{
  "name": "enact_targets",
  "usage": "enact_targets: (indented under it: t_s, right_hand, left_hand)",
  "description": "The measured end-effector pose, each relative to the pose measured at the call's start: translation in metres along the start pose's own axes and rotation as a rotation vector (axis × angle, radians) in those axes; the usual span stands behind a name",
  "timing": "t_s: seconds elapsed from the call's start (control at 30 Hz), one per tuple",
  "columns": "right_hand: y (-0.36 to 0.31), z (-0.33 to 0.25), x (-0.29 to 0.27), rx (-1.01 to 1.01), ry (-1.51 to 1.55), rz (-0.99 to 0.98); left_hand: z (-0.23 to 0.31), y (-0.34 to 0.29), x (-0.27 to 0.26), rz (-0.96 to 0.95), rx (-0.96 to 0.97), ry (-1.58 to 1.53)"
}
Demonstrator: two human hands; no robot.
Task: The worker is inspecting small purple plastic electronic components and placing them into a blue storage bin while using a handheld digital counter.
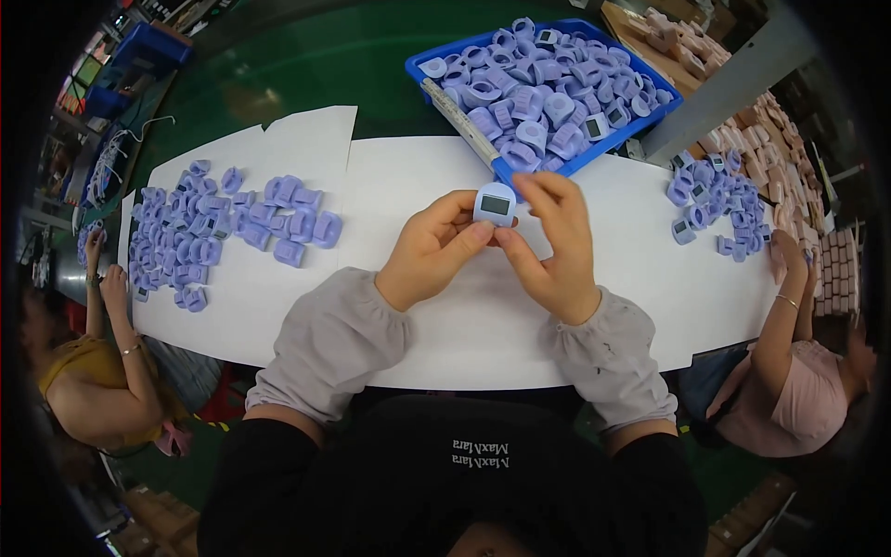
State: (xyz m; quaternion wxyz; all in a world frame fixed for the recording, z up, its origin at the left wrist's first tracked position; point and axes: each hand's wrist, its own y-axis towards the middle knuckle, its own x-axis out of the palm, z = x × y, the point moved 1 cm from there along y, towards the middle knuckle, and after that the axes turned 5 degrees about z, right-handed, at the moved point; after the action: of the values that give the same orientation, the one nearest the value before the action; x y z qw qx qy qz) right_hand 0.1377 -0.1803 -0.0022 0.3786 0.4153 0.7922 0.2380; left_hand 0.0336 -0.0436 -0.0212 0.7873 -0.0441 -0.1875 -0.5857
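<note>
Above the white tabletop, I hold a small lavender device with a rounded top and a grey display window (495, 200). My left hand (434, 243) is closed on its left side, thumb at the lower edge and fingers behind. My right hand (557, 243) has its thumb at the device's lower right and its bent fingers by the upper right edge; the device's back is hidden. Just beyond my hands stands a blue bin (577, 165) heaped with similar lavender pieces (529, 104), many ring-shaped, a few showing display windows.
Lavender devices (190, 227) lie in a large spread on the left, with another pile (710, 200) at the right. White sheets (445, 357) cover the table. A grey post (733, 84) rises behind the bin. Seated people work at left (102, 390) and right (789, 390), near stacked pinkish pieces (766, 139).
</note>
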Motion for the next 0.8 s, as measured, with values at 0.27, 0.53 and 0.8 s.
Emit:
enact_targets:
  t_s: [0.27, 0.53, 0.8]
  right_hand:
    - [-0.007, 0.002, 0.003, 0.194, 0.317, -0.144]
    - [-0.008, 0.007, 0.002, 0.265, 0.387, -0.207]
    - [-0.008, 0.009, 0.0, 0.285, 0.411, -0.224]
  left_hand:
    - [0.0, 0.002, -0.003, -0.063, -0.018, 0.127]
    - [-0.002, 0.001, -0.004, -0.055, -0.008, 0.122]
    - [-0.006, 0.002, -0.006, -0.051, 0.016, 0.178]
